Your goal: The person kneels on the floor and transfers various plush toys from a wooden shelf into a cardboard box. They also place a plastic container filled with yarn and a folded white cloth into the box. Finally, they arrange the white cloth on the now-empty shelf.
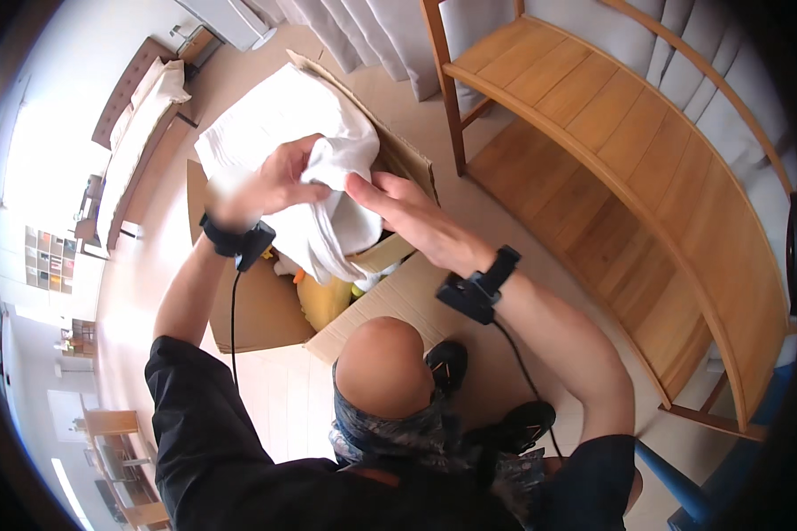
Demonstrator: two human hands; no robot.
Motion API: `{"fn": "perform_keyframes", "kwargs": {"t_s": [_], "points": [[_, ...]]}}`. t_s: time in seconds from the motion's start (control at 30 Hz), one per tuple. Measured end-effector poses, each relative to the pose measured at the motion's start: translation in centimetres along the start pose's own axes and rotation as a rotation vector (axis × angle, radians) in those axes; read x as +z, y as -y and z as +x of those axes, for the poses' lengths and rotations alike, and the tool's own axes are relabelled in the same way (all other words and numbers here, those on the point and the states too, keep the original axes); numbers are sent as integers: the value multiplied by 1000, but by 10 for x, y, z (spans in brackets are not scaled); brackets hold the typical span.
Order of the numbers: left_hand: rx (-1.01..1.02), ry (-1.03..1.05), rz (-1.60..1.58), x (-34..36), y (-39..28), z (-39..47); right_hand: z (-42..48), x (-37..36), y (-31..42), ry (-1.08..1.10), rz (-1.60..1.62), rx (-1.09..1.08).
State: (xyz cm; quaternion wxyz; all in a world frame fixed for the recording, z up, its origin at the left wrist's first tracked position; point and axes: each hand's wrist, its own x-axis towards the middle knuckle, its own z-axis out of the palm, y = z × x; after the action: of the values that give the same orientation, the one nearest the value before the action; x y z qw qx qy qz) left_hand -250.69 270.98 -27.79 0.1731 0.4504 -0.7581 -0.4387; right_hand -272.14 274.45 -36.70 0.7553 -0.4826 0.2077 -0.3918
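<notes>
A white cloth (285,99), partly folded in layers, lies over an open cardboard box (385,299) in front of me. My left hand (279,176) grips a bunched fold of it near the middle. From the other side, my right hand (395,199) pinches the same bunch with its thumb on top; its other fingers are partly hidden by the fabric. Below the cloth's hanging edge, a yellow plush-like item (324,299) shows inside the box. Other small colourful items around it are mostly covered.
A two-tier wooden shelf (591,133) stands to the right, before grey curtains (372,40). The box's flaps (259,305) spread outward. My bent knee (382,365) is close to the near flap. A bed (139,133) stands far left. Cables (234,332) hang from both wrist straps.
</notes>
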Motion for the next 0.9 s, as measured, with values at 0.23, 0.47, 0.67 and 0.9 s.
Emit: {"fn": "perform_keyframes", "kwargs": {"t_s": [0.23,0.47,0.67,0.9], "points": [[22,-108,-6,7,-20,-14,15,7,7,-91,182,-39],[29,-383,121,15,0,-17,19,12,10,-114,433,-25],[57,-358,212,23,16,-12,30,16,-16,-274,88,-86],[-37,-411,483,27,13,-20,33,-1,-22,-333,277,65]]}}
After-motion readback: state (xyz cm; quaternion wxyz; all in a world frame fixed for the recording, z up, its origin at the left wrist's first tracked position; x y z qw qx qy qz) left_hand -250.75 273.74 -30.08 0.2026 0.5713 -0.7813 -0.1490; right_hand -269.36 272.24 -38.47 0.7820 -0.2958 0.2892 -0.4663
